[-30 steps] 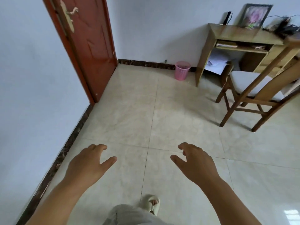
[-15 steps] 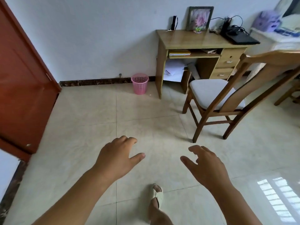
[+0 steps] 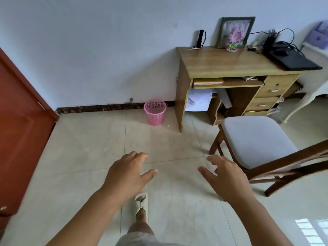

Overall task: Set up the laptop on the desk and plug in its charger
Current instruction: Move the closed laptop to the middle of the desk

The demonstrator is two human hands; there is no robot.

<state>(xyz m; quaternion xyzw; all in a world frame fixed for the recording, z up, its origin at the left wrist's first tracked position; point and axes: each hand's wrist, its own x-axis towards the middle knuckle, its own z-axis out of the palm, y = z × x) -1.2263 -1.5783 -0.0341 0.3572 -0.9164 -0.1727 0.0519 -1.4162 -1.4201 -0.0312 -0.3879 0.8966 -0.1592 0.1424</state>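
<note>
— The floor?
— Bare tile floor (image 3: 85, 150) lies open before the desk (image 3: 225, 63); a chair (image 3: 255, 141) stands near its front edge.
— The laptop?
— Laptop (image 3: 294, 61), closed, sits at the desk's right edge.
— Hands?
— Left hand (image 3: 127, 174) and right hand (image 3: 229, 178) hover, each grip spread, empty.

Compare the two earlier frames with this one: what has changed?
The view has swung right and closer: the door slid to the left edge, while the desk, closed laptop and chair came fully into view. Both hands, left hand and right hand, stayed empty with fingers spread. Nothing was grasped; the furniture itself looks unmoved.
</note>
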